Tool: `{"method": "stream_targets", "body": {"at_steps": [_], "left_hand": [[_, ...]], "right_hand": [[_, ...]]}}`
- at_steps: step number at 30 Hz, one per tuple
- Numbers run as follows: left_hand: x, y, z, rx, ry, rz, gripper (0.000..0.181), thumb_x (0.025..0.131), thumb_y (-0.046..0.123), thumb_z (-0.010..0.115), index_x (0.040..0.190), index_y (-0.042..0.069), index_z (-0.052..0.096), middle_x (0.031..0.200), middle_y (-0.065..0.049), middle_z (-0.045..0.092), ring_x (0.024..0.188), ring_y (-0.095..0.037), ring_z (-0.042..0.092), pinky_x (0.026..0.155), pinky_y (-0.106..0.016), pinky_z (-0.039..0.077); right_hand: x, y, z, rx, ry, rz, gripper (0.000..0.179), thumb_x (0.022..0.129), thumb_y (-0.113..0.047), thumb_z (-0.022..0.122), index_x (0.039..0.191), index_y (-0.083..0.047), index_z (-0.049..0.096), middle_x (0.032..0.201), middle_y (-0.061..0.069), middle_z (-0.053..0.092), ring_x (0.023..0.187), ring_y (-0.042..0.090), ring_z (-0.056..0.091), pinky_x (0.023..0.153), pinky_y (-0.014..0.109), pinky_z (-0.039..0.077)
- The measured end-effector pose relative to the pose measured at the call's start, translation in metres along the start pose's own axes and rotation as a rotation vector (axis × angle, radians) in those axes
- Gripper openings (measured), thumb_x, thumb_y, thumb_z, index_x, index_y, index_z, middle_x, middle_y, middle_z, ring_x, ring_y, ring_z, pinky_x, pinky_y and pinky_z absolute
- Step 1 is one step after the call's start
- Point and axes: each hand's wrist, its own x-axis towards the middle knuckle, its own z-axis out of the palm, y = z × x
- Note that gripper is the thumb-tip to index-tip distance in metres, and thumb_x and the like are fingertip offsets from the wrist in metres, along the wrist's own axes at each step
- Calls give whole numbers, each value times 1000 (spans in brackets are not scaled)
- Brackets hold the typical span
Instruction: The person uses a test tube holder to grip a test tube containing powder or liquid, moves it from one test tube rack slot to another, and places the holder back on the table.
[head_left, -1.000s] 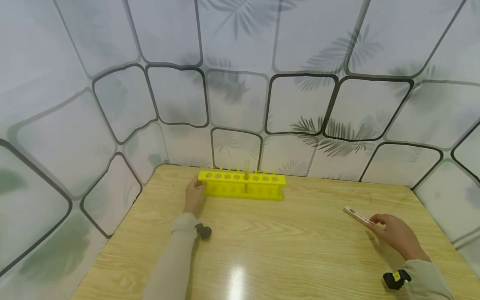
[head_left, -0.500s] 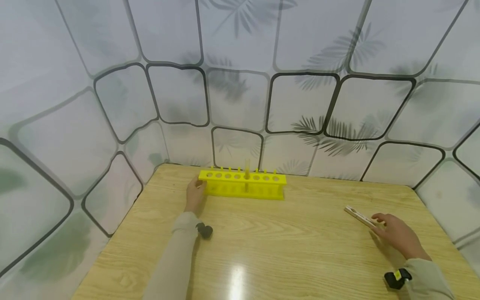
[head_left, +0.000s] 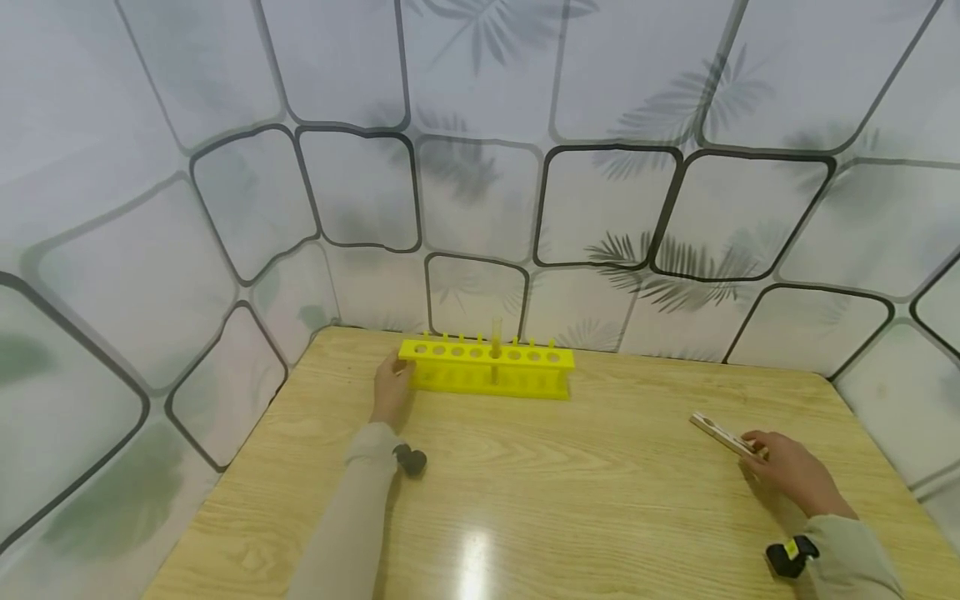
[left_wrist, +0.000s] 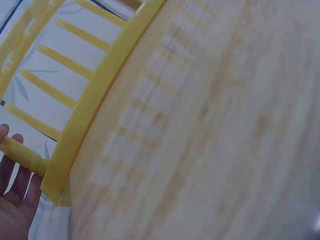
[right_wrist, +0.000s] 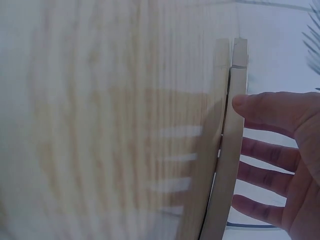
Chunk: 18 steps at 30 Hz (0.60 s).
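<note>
A yellow test tube rack (head_left: pixel 487 385) stands toward the back of the wooden table, with one clear test tube (head_left: pixel 496 337) upright in a hole near its middle. My left hand (head_left: pixel 392 390) grips the rack's left end; in the left wrist view the fingers (left_wrist: pixel 17 175) are around its yellow end post (left_wrist: pixel 22 153). At the right, a wooden test tube holder (head_left: pixel 716 430) lies low over the table. The right hand (head_left: pixel 791 471) pinches its near part, thumb (right_wrist: pixel 265 107) on one side and fingers (right_wrist: pixel 267 177) on the other in the right wrist view.
The wooden table (head_left: pixel 570 500) reaches back to a patterned fabric wall (head_left: pixel 480 200), close behind the rack. Black cameras (head_left: pixel 410 461) sit at both wrists. The rack's other holes show no tubes.
The right hand's fingers have settled slightly around the wooden test tube holder. My left hand and the rack stay in place; the head view shifts a little.
</note>
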Motion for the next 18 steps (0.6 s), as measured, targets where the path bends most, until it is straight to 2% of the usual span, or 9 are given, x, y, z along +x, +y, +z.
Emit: {"method": "stream_targets", "body": {"at_steps": [4, 11, 18], "left_hand": [[-1, 1, 0, 0, 2, 4, 41, 96, 14, 48, 136, 6, 45, 138, -16, 47, 129, -31, 43, 111, -45, 38], [-5, 4, 0, 9, 2, 51, 38, 97, 13, 47, 135, 7, 47, 137, -14, 50, 127, -30, 45, 110, -44, 40], [-4, 3, 1, 14, 2, 38, 38, 97, 13, 48, 134, 8, 48, 137, -12, 50, 127, -29, 45, 111, -43, 38]], "right_hand": [[1, -1, -1, -10, -8, 5, 44, 82, -19, 68, 110, 13, 58, 91, 23, 67, 80, 33, 64, 65, 47, 54], [6, 1, -1, -31, -47, 40, 47, 82, -26, 69, 109, 12, 59, 92, 24, 66, 79, 32, 64, 65, 47, 53], [6, 0, -2, -33, -37, 34, 43, 81, -24, 69, 106, 10, 61, 90, 22, 66, 76, 30, 63, 63, 46, 53]]}}
